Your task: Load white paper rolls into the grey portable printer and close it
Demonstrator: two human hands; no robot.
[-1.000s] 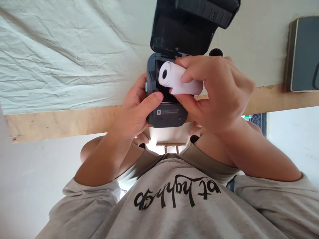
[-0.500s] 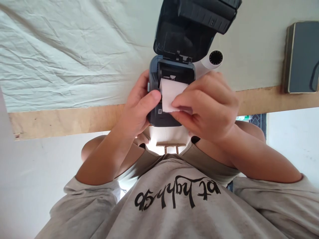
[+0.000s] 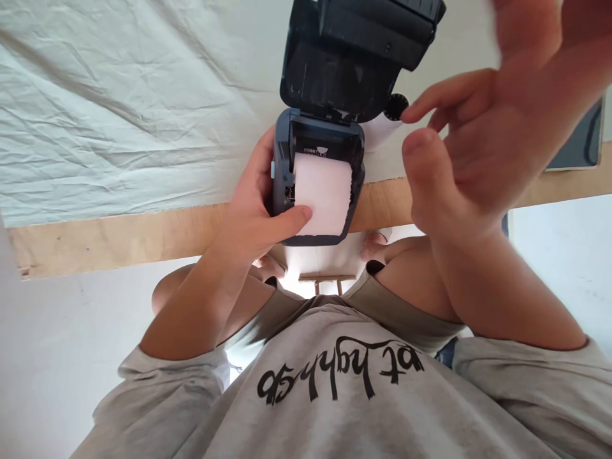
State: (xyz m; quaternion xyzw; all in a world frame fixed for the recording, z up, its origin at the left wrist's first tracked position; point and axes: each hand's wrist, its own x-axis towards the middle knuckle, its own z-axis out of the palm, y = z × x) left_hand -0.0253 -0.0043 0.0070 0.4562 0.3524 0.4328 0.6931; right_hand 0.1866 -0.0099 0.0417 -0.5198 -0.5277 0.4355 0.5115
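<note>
The printer (image 3: 329,135) is showing a hard plastic housing, dark blue-grey and round-cornered, with a black hollow inside; printed characters are running along the far wall of the hollow. Its black lid (image 3: 339,70) is standing open at the far side, smooth and faintly glossy within, with a thicker ribbed block at its outer end. White paper (image 3: 323,188), matte and smooth, is sitting in the hollow, curving over at its far end and covering the printer's near face. The cloth (image 3: 119,95) beyond is pale and creased; a bare wooden edge (image 3: 119,236) is running along its near side.

Orientation: the printer is being held over the wooden edge in this view, its long axis pointing away from the wearer and leaning slightly right at the far end. The paper is lying lengthwise along it, its loose end pointing toward the wearer's body.

Fingers: the left hand (image 3: 253,210) is gripping the printer's left side, fingers wrapping behind, thumb pressing the paper near its lower left. The right hand (image 3: 482,146) is holding nothing, thumb and forefinger spreading apart, the upper fingers blurring and leaving the frame. Its forefinger tip is appearing just beside the black end of a white cylinder (image 3: 377,131); contact is not showing clearly
</note>
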